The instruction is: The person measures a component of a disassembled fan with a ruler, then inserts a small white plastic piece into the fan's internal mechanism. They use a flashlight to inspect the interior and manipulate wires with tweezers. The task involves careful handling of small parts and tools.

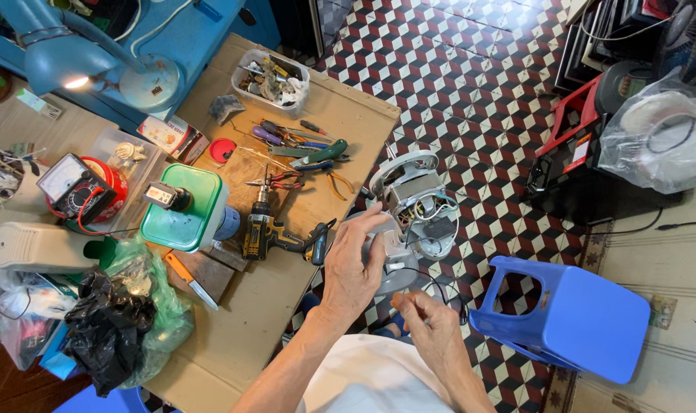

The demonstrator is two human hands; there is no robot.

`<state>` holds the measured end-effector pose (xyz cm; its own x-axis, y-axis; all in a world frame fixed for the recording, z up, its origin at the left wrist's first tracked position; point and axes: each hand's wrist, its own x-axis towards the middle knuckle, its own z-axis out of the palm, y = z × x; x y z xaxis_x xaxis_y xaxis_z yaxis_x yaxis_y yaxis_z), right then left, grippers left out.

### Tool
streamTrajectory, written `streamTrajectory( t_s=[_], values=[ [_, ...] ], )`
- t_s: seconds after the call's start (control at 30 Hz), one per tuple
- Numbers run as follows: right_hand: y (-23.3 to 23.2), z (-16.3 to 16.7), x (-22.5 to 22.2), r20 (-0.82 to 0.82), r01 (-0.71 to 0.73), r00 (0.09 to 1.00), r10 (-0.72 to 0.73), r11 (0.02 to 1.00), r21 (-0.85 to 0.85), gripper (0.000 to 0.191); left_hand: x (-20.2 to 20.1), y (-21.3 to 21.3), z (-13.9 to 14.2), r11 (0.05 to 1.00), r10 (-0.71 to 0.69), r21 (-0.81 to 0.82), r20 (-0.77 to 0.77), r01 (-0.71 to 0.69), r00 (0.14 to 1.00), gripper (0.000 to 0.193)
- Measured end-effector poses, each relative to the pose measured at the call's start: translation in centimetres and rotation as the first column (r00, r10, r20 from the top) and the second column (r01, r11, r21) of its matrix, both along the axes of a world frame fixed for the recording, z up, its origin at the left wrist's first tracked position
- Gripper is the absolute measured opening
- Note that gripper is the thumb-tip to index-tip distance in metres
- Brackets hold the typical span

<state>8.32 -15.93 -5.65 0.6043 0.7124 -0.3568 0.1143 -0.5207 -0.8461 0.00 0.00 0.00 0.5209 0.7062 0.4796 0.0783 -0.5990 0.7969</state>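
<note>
Bare and lowest in view, the right hand (432,329) pinches a thin black wire (444,293) between its fingertips. Just above it, the left hand (353,264) wraps around the grey base of an opened grey plastic fan motor housing (413,206), held over the patterned tile floor (478,84) beside the wooden table (248,321). A blue plastic stool (573,317) lies tipped to the right. Farther on the table lie a yellow-and-black cordless drill (265,229) and assorted pliers and screwdrivers (302,149).

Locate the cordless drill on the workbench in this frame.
In the head view, the cordless drill lies on the workbench, left of the left hand, right of the green-lidded container and just below the pliers.
</note>
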Motion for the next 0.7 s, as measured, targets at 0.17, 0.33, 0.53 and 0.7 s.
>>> streamTrajectory(
  t_s=[0.17,0.33,0.53,0.7],
  values=[
    [0.2,0.9,-0.3,0.004,-0.087,0.996,0.087,0.996,-0.027,0.023,0.4,2.3,0.9,0.986,-0.131,0.066,-0.243,0.151,0.961,0.057],
    [-0.7,0.8,1.1,-0.040,-0.113,0.993,0.110,0.990,-0.088,0.019,2.1,2.7,0.9,0.963,-0.198,0.099,-0.370,0.251,0.908,0.073],
    [-0.9,1.0,1.9,0.006,-0.156,0.988,0.156,0.988,0.002,0.018,1.4,2.6,1.3,0.974,-0.131,0.136,-0.319,0.182,0.939,0.065],
    [-0.3,1.8,2.3,0.070,-0.159,0.985,0.156,0.987,0.029,0.018,1.3,2.4,1.2,0.998,-0.009,-0.069,-0.122,0.001,0.993,0.048]
  ],
)
